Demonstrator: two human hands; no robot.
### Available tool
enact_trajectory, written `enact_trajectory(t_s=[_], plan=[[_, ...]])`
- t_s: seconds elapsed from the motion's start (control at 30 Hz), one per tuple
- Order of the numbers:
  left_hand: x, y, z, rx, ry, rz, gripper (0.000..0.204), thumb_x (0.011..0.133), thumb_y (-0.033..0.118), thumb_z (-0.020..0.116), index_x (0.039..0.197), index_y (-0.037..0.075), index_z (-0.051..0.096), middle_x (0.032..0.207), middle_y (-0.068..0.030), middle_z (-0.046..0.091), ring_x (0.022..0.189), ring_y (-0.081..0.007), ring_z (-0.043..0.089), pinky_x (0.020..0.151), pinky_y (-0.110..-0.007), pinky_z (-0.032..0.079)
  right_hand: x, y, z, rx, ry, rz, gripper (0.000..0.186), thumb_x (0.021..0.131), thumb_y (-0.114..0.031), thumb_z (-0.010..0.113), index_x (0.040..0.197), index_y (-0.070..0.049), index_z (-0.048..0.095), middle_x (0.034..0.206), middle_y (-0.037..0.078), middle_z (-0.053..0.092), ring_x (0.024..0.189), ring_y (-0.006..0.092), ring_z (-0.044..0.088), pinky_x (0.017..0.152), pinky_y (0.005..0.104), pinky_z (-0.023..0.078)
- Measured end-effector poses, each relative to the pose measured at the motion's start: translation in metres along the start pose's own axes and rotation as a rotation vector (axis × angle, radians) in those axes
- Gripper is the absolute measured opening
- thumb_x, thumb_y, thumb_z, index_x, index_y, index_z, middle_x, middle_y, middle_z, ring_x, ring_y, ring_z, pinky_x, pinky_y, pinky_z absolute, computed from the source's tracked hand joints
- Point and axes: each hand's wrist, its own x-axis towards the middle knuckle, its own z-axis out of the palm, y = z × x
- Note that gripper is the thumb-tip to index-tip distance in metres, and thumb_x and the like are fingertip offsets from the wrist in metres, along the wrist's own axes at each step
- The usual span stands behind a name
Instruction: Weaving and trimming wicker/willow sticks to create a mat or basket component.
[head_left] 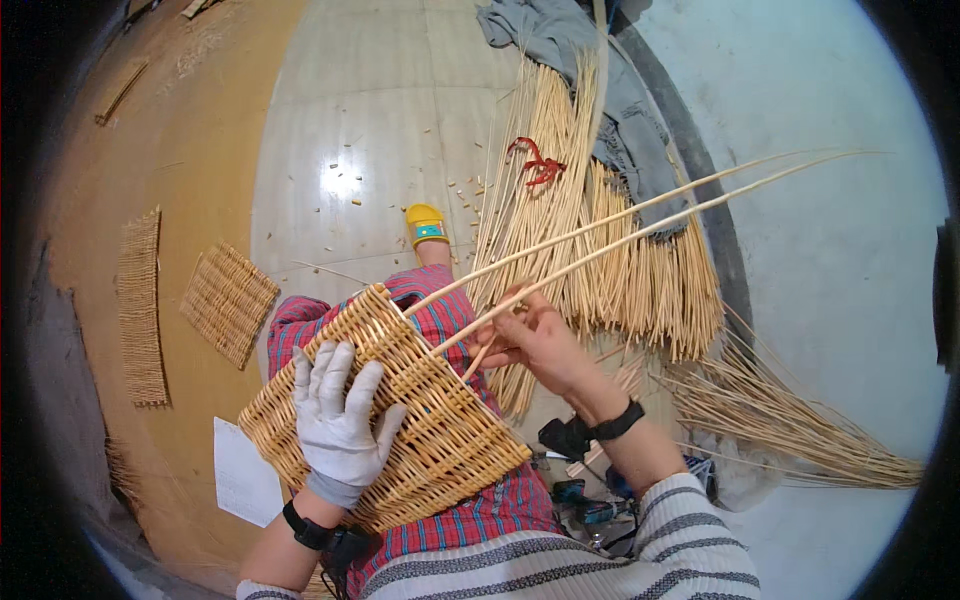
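A woven wicker piece (pixel 445 440) lies tilted across my lap; whether it is a flat panel or a basket side I cannot tell. On its left part rests my left hand (pixel 340 415), in a white glove, fingers spread flat over the weave. Two long pale willow rods (pixel 600 252) stick out of its upper right edge and run far to the upper right. At that edge my bare right hand (pixel 530 340) is closed, pinching a willow rod close to the weave. Some of its fingertips are hidden behind the rods.
Bundles of peeled rods (pixel 650 290) lie at the right, with red-handled pruners (pixel 540 165) and grey cloth (pixel 640 140) on top. Thinner rods (pixel 790 425) fan out farther right. Two woven panels (pixel 230 305) (pixel 142 310) and a white sheet (pixel 245 475) lie left. My foot wears a yellow slipper (pixel 426 222).
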Motion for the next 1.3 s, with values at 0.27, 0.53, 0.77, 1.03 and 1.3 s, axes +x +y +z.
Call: enact_trajectory(t_s=[0.27, 0.53, 0.77, 1.03, 1.3], plan=[[-0.002, 0.007, 0.003, 0.009, 0.040, 0.019, 0.057, 0.082, 0.022, 0.077, 0.132, 0.009, 0.054, 0.144, -0.0196, 0.047, 0.138, -0.0428, 0.042, 0.120, -0.058, 0.024, -0.020, 0.009, 0.004, -0.031, -0.087, -0.098, 0.017, 0.107, -0.022, 0.051, 0.110, -0.007, 0.044, 0.106, 0.013, 0.069, 0.097, 0.0238, 0.072, 0.080, 0.0331, 0.062], [-0.005, 0.012, -0.001, 0.030, 0.084, -0.029, 0.053, 0.084, 0.024, 0.075, 0.131, 0.007, 0.057, 0.141, -0.0222, 0.050, 0.135, -0.0427, 0.045, 0.119, -0.058, 0.025, -0.036, -0.030, 0.013, -1.500, -0.177, -0.909, 0.020, 0.095, -0.028, 0.065, 0.103, -0.010, 0.065, 0.103, 0.006, 0.068, 0.088, 0.0284, 0.068, 0.076, 0.0387, 0.054], [-0.002, 0.007, -0.002, -0.010, 0.062, -0.023, 0.050, 0.083, 0.022, 0.076, 0.128, 0.008, 0.058, 0.143, -0.0217, 0.049, 0.136, -0.0422, 0.045, 0.120, -0.058, 0.025, -0.005, -0.050, 0.017, -1.608, -0.563, -0.982, 0.037, 0.081, -0.044, 0.073, 0.098, -0.012, 0.063, 0.089, 0.006, 0.065, 0.092, 0.0276, 0.064, 0.075, 0.0392, 0.051], [-0.005, 0.007, 0.001, -0.025, 0.098, -0.034, 0.054, 0.079, 0.019, 0.078, 0.128, 0.009, 0.058, 0.145, -0.0210, 0.048, 0.136, -0.0425, 0.045, 0.119, -0.059, 0.027, 0.000, -0.054, 0.012, -1.785, -0.357, -0.502, 0.059, 0.074, -0.069, 0.070, 0.071, -0.010, 0.064, 0.058, 0.010, 0.059, 0.060, 0.0324, 0.066, 0.052, 0.0441, 0.048], [-0.005, 0.005, 0.002, -0.017, 0.059, -0.043, 0.056, 0.077, 0.018, 0.079, 0.128, 0.010, 0.058, 0.145, -0.0213, 0.047, 0.136, -0.0431, 0.045, 0.119, -0.061, 0.026, 0.016, -0.074, -0.006, -1.671, -0.580, -0.534, 0.022, 0.096, -0.039, 0.061, 0.091, -0.017, 0.064, 0.073, 0.009, 0.064, 0.070, 0.0328, 0.065, 0.058, 0.0444, 0.048]])
